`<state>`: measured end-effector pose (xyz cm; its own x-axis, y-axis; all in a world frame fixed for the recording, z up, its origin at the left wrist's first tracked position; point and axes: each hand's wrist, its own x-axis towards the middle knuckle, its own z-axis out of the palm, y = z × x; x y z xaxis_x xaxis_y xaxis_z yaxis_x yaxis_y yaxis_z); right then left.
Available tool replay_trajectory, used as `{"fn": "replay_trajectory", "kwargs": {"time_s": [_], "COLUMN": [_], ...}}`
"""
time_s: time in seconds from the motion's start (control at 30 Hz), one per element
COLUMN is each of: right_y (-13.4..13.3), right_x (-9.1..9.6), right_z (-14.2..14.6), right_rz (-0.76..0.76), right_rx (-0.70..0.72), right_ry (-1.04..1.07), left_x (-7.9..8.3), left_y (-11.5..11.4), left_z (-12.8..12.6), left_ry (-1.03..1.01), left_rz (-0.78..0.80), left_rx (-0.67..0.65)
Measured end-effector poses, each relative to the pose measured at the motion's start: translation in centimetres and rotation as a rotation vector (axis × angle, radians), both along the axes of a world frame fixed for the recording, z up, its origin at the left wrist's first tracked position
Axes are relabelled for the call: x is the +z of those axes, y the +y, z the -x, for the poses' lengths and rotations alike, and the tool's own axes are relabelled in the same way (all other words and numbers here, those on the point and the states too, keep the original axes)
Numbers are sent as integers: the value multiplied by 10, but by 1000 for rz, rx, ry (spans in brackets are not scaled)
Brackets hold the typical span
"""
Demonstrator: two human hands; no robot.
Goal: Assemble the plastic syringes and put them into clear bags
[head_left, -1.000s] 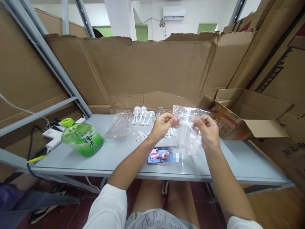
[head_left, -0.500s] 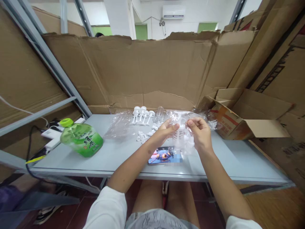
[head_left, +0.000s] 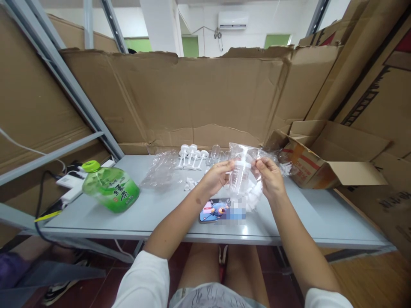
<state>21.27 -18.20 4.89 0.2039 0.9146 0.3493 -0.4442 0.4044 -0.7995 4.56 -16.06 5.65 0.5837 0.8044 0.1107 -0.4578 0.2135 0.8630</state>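
Observation:
Held up over the table is a clear plastic bag (head_left: 236, 150) around a clear graduated cylinder (head_left: 238, 182) with a white top and stem (head_left: 245, 161). My left hand (head_left: 220, 174) pinches its left side near the white top. Across from it, my right hand (head_left: 269, 174) is closed on the right side of the bag. White parts (head_left: 253, 194), blurred by plastic, show below my right hand. Just beneath lies a phone (head_left: 215, 209) with a lit screen. Behind my hands stand several white plungers (head_left: 192, 156) with round discs, and clear cylinders (head_left: 215, 153).
Small white pieces (head_left: 190, 184) and crumpled clear bags (head_left: 160, 171) lie on the grey table (head_left: 160, 214). A green tea bottle (head_left: 111, 188) stands left, by power strips (head_left: 70, 188). An open carton (head_left: 314, 164) sits right. Cardboard (head_left: 205, 94) walls the back.
The bagged cylinder has turned more upright, so its marks and white top show more clearly. My left fingers have shifted to its side; my right hand stays at the bag.

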Motion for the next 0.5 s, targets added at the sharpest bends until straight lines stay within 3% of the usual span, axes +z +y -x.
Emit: {"fn": "replay_trajectory", "kwargs": {"time_s": [0.13, 0.3, 0.4, 0.5], "right_y": [5, 0, -11, -21], "right_x": [-1, -14, -23, -27], "right_z": [-8, -24, -24, -18], "right_rz": [85, 262, 384, 386], "right_rx": [76, 264, 369, 435], "right_ry": [23, -19, -76, -158], "left_x": [5, 12, 12, 9], "left_y": [7, 24, 38, 50], "left_z": [-6, -11, -15, -24], "left_ry": [4, 0, 10, 34], "left_rz": [55, 170, 146, 120], "left_rx": [23, 189, 281, 330]}}
